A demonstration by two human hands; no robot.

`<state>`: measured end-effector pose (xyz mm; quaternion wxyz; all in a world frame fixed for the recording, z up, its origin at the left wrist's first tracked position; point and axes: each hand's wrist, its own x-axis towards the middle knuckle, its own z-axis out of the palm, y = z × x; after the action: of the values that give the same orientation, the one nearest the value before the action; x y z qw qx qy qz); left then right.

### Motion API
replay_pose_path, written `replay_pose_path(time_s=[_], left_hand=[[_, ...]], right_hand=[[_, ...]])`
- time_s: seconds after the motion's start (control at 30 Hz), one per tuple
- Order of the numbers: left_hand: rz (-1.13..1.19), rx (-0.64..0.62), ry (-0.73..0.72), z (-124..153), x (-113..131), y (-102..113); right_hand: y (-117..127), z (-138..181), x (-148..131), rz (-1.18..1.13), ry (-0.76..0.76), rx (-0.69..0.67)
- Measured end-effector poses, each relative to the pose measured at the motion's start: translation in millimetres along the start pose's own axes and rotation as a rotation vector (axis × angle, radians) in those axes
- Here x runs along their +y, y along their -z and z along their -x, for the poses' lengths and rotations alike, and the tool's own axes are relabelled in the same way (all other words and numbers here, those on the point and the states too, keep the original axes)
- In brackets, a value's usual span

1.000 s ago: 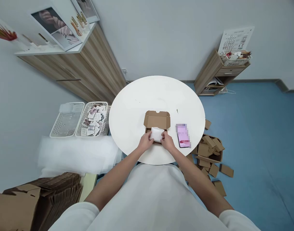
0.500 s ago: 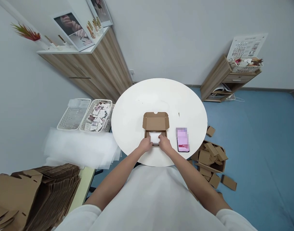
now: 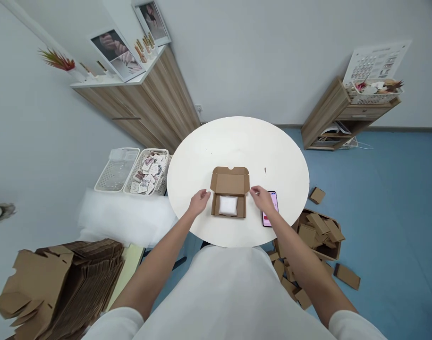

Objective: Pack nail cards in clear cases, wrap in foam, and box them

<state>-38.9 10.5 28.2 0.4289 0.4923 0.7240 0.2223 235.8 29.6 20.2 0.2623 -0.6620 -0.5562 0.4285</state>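
Observation:
A small brown cardboard mailer box (image 3: 213, 206) stands on the round white table (image 3: 237, 141), its lid (image 3: 230, 181) raised and leaning back. Inside lies a white wrapped packet (image 3: 228, 206), touched by neither hand. My left hand (image 3: 199, 202) is just left of the box, fingers loosely bent and apart, holding nothing. On the other side, my right hand (image 3: 261, 198) has its fingertips close to the lid's right side flap; whether they touch it I cannot tell. The fingers are partly spread with nothing visible in them. Under my right wrist lies a phone (image 3: 267, 221), partly covered.
At left are a basket of printed cards (image 3: 148, 174), a basket of clear bags (image 3: 117, 170), white packing sheets (image 3: 123, 212) and stacked flat cartons (image 3: 77, 288). Right of the table, a carton of small boxes (image 3: 322, 231) sits on the blue floor, with loose boxes around it.
Both hands have let go of the white packet, leaving it inside the box, and moved apart to the box's two sides. My right arm now passes over the phone.

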Motion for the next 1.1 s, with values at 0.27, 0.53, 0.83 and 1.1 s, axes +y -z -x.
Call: replay_pose_path(time_s=[0.27,0.53,0.83,1.1], left_hand=[[0.366,-0.178,0.202,-28,29,4],[0.295,-0.23,0.042,-19,36,1],[0.204,-0.226,0.032,-7,19,2],[0.238,-0.295,0.078,7,2,7]], right_hand=[[-1,-33,-4,-0.408,-0.219,-0.256],[-2,-23,-19,-0.493,-0.069,-0.306],[5,-8,-10,-0.342,-0.046,-0.29],[10,12,-1,-0.351,0.027,-0.344]])
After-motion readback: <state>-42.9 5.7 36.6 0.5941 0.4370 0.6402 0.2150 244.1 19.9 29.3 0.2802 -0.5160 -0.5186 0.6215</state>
